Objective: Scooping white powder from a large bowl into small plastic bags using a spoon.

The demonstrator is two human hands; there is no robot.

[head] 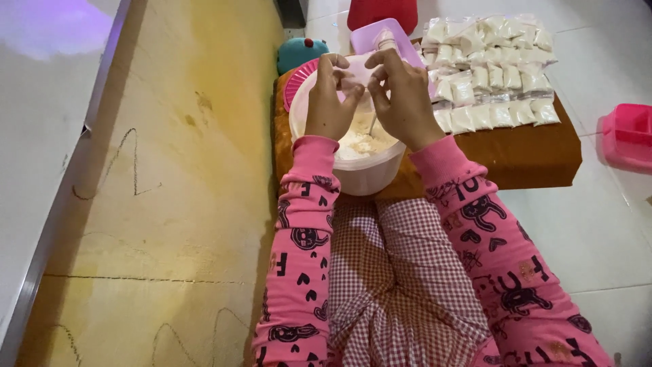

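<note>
We see both hands raised over a white bowl [353, 173] that sits at the near edge of a low brown surface [523, 153]. The left hand [329, 102] and the right hand [401, 95] meet above the bowl, fingers pinched together on a small clear bag [358, 76] held between them, so each hand is closed on the bag. The bowl holds white powder [363, 143], and a thin spoon handle [373, 124] stands up out of it just under the right hand. Behind the hands lies a lilac lid [384, 37], partly hidden, and a pink ribbed plate [297, 81] shows at the bowl's left rim. To the right, on the same surface, rows of small filled bags [492, 75] of white powder lie packed side by side. A teal round toy [299, 53] sits beyond the bowl on the left, a red container [382, 12] at the top, and a pink tub [628, 136] on the floor well to the right. We wear pink printed sleeves [299, 238] over checked trousers [397, 285]
</note>
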